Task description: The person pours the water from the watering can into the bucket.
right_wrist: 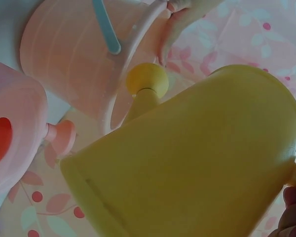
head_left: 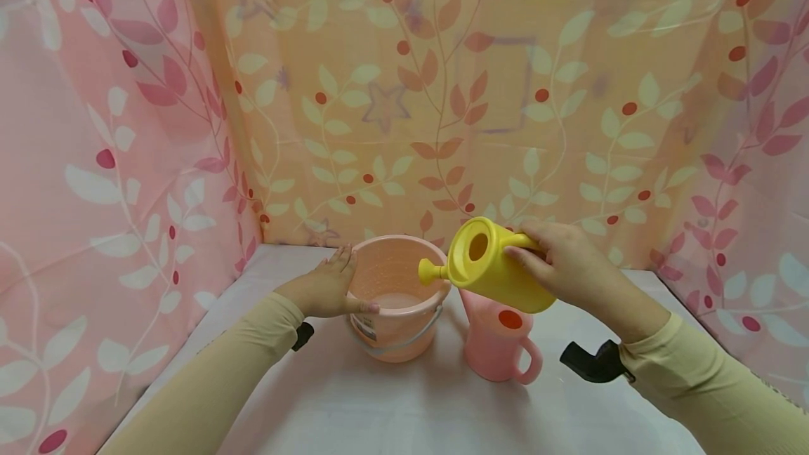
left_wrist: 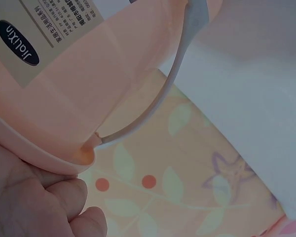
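A peach bucket (head_left: 395,332) with a grey handle (left_wrist: 160,96) stands on the white-covered table. My left hand (head_left: 325,286) rests on its left rim, fingers straight and spread, thumb lying along the front rim. Above the table, my right hand (head_left: 562,255) grips the handle of a yellow watering can (head_left: 515,276). The can tilts left, and its round spout head (right_wrist: 147,80) hangs over the bucket's right side. Under the can stands a pink watering can (head_left: 496,343) with a red opening in its top and its handle facing right. The yellow can partly hides it.
Patterned cloth walls (head_left: 442,90) enclose the table (head_left: 404,420) at the back and both sides. A paper label (left_wrist: 44,34) is stuck to the bucket's side. A black wrist mount (head_left: 594,362) sticks out from the right sleeve, close to the pink can's handle.
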